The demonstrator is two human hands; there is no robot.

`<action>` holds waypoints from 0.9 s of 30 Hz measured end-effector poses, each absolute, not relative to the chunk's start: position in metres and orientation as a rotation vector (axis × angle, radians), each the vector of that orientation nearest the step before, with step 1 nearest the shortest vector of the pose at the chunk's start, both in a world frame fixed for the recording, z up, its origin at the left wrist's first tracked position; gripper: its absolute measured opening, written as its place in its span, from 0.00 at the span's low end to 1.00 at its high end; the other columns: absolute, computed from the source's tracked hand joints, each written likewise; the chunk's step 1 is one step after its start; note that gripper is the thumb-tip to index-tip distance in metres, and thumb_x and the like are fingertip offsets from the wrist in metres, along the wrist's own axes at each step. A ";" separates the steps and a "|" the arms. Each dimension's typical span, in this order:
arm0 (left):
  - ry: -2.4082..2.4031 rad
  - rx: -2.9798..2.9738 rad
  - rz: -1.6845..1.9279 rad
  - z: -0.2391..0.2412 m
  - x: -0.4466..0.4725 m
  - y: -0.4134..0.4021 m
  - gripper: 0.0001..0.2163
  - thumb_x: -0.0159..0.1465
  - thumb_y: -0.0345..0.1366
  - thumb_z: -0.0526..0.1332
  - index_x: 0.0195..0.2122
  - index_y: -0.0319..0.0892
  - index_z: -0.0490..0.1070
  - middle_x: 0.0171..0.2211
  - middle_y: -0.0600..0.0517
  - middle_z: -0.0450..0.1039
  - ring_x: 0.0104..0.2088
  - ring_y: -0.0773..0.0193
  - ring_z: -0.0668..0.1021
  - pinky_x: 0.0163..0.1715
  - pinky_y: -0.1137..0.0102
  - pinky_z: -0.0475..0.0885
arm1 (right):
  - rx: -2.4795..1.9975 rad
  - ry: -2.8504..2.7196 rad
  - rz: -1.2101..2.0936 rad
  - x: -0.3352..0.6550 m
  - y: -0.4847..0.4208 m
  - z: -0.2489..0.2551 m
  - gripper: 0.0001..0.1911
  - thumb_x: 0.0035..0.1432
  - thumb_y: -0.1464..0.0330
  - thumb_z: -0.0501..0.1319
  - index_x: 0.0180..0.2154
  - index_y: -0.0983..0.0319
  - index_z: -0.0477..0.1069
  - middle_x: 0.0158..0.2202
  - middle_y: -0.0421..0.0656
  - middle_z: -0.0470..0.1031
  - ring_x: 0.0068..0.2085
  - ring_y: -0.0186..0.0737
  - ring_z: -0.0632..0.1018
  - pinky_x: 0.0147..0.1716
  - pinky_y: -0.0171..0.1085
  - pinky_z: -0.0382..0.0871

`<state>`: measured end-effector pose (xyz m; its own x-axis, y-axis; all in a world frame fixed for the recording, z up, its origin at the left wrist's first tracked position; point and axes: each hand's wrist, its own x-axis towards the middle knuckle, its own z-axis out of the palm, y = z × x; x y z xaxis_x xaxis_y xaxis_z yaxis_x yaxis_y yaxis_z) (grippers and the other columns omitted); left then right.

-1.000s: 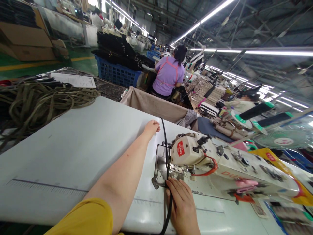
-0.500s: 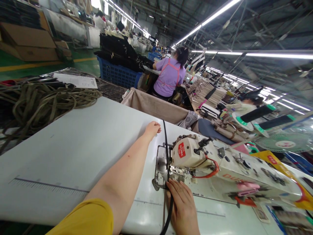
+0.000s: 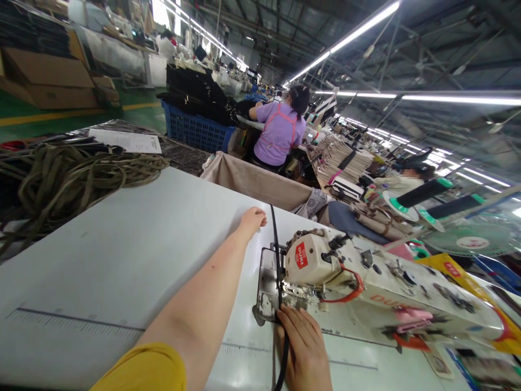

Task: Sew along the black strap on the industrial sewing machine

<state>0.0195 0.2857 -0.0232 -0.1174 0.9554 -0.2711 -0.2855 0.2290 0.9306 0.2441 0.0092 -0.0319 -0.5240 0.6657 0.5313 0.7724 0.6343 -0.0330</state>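
Note:
A narrow black strap (image 3: pixel 277 255) runs across the white table (image 3: pixel 122 255) and under the head of a cream sewing machine (image 3: pixel 321 263). My left hand (image 3: pixel 253 219) reaches far across the table and rests at the strap's far end, fingers curled at it near the table's back edge. My right hand (image 3: pixel 303 347) lies flat on the strap just in front of the metal needle plate (image 3: pixel 266 285), pressing it onto the table. The strap's near end hangs off the front edge.
A heap of olive webbing (image 3: pixel 69 174) lies at the left with a paper sheet (image 3: pixel 130 142) behind it. A beige cloth bin (image 3: pixel 256 182) hangs behind the table. A person in a purple shirt (image 3: pixel 279 133) sits beyond, by a blue crate (image 3: pixel 195 130).
The camera tilted slightly, shifting the scene down. Both hands keep their places on the strap; no clear movement of the strap shows.

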 end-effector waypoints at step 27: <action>1.100 0.684 1.291 -0.051 0.020 0.293 0.03 0.56 0.30 0.63 0.31 0.43 0.74 0.26 0.52 0.78 0.29 0.60 0.82 0.37 0.67 0.82 | -1.140 -2.252 -0.668 0.250 0.020 -0.053 0.07 0.77 0.61 0.63 0.49 0.50 0.80 0.45 0.34 0.88 0.43 0.31 0.87 0.57 0.32 0.77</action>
<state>0.0200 0.2931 -0.0507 -0.0795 0.9650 -0.2500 -0.3999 0.1989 0.8947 0.2497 0.0195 -0.0534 -0.5075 0.5721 0.6444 0.8309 0.5229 0.1902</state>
